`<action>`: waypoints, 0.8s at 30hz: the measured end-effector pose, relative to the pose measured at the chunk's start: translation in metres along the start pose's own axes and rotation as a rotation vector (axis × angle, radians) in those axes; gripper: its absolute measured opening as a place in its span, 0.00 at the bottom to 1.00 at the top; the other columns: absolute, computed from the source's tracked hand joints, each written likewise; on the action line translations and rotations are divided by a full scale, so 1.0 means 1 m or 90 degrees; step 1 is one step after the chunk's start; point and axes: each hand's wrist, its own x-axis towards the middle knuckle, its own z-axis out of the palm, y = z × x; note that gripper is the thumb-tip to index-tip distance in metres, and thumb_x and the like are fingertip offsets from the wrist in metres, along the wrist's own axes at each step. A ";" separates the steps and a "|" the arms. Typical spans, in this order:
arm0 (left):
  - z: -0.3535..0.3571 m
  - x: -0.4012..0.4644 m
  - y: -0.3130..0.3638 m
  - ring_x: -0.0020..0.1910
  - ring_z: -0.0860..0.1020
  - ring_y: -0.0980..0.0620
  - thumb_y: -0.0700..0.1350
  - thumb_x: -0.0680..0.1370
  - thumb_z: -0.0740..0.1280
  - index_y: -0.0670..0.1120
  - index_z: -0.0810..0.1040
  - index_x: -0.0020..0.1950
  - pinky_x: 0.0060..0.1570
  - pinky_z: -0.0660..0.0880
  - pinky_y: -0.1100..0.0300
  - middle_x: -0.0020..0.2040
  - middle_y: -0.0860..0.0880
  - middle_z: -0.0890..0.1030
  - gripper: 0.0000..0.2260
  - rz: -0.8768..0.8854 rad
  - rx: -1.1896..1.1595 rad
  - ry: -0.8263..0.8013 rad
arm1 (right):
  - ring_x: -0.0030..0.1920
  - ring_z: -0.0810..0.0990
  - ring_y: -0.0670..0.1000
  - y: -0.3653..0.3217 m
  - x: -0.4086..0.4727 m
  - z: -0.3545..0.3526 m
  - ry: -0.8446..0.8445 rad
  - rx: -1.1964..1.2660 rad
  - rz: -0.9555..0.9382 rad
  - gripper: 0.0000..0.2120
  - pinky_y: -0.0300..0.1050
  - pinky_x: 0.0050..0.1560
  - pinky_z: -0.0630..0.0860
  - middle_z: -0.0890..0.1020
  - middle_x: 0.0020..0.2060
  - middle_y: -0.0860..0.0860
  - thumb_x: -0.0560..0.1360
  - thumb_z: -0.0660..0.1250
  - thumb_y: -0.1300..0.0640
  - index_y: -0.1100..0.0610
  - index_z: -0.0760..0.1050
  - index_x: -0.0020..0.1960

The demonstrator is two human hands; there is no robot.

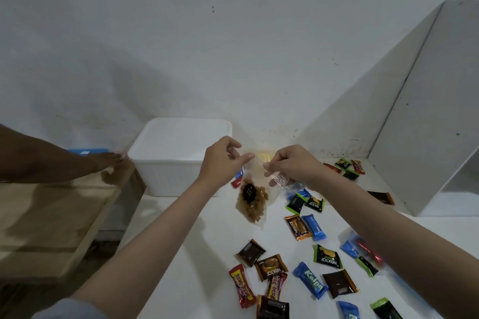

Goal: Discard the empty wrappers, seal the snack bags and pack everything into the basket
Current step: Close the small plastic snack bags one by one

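I hold a clear snack bag (252,201) of brown pieces with a black round label up over the white table (202,248). My left hand (223,160) pinches its top edge on the left, and my right hand (290,163) pinches the top edge on the right. The bag hangs down between them, just right of the white basket (176,160), which stands at the back against the wall. Several small wrapped snacks lie scattered on the table, among them a blue Kalpa bar (309,280), a green Nextar pack (327,258) and a red bar (239,285).
Another person's arm and hand (108,163) reach in from the left beside the basket, over a cardboard box (51,225). A white open cabinet (425,137) stands at the right. More wrappers (348,167) lie near the back wall.
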 end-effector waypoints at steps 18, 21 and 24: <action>0.016 -0.013 -0.016 0.41 0.79 0.41 0.39 0.74 0.71 0.37 0.82 0.42 0.53 0.76 0.49 0.38 0.38 0.80 0.06 -0.206 -0.272 -0.258 | 0.39 0.82 0.46 0.028 -0.003 0.018 -0.007 0.104 0.067 0.15 0.38 0.33 0.77 0.85 0.43 0.52 0.66 0.77 0.60 0.69 0.80 0.47; 0.015 -0.014 -0.017 0.49 0.81 0.36 0.40 0.74 0.71 0.40 0.82 0.43 0.58 0.76 0.44 0.47 0.33 0.82 0.04 -0.195 -0.262 -0.241 | 0.41 0.83 0.50 0.028 0.000 0.018 -0.013 0.144 0.113 0.12 0.41 0.36 0.79 0.85 0.41 0.52 0.68 0.76 0.59 0.65 0.81 0.46; 0.014 -0.013 -0.018 0.51 0.81 0.36 0.41 0.74 0.71 0.42 0.82 0.43 0.55 0.77 0.47 0.49 0.31 0.81 0.03 -0.198 -0.245 -0.247 | 0.41 0.83 0.51 0.028 0.003 0.020 -0.009 0.147 0.132 0.09 0.43 0.39 0.80 0.84 0.41 0.53 0.68 0.75 0.59 0.63 0.82 0.46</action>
